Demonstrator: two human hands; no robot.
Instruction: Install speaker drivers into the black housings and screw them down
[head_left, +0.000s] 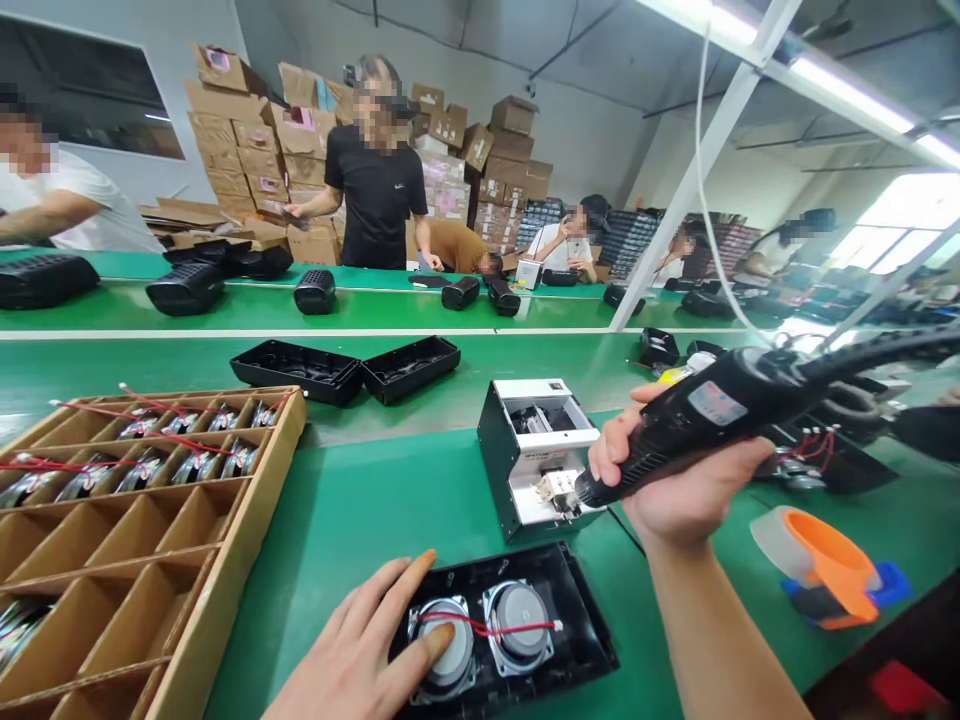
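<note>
On bench (360,510) | black housing (579,605), two silver speakers (521,608) (red leads (514,630)) | left hand (360,640) splayed, right hand (686,490) gripping driver (667,430)

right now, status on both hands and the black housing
Right hand grips power screwdriver at screw feeder. Left hand on black housing, two speakers inside. Possible snag: red wires across both.

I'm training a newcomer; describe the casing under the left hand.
On the green bench, find the white-fronted machine. Just nearer the camera lies the black casing, left hand on it. Unlike the two shells farther back, it shows two round speakers.
</note>
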